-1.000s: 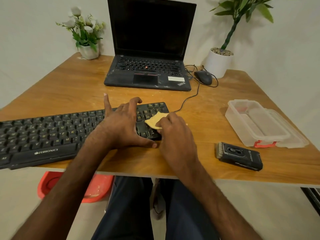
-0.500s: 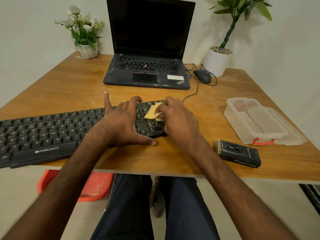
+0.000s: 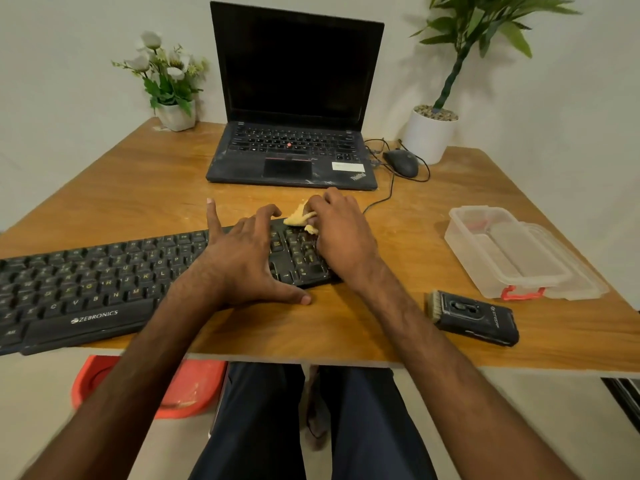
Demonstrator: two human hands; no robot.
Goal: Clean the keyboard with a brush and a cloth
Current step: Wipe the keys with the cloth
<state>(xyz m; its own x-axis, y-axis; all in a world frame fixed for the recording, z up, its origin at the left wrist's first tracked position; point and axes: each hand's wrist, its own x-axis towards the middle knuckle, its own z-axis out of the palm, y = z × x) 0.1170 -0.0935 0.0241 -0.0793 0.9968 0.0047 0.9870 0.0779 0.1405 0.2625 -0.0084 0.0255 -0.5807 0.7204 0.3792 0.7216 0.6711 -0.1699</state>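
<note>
The table [image 3: 138,188] is being used as the work surface. The keyboard [image 3: 104,278] is being kept across its near half, its long axis running left to right and its right end angled slightly away from the person. The keyboard is being steadied by the left hand [image 3: 242,261]: its fingers are being held spread and laid over the keys just left of the number block, and its thumb is being rested on the wood at the near edge. The right hand [image 3: 343,230] is being worked over the keyboard's far right corner, its fingers being curled in a pinch. The brush [image 3: 474,317] is being left idle on the table, well apart to the right and nearer to the right hand than to the left. The cloth [image 3: 298,216], bunched and yellow, is being pinched by the right fingers and pressed at the far edge of the number block. Nearly all the key rows are lying to the left of the cloth along the long axis, with the left hand between. A leftward wipe is therefore being judged as blocked unless that hand is shifted.
</note>
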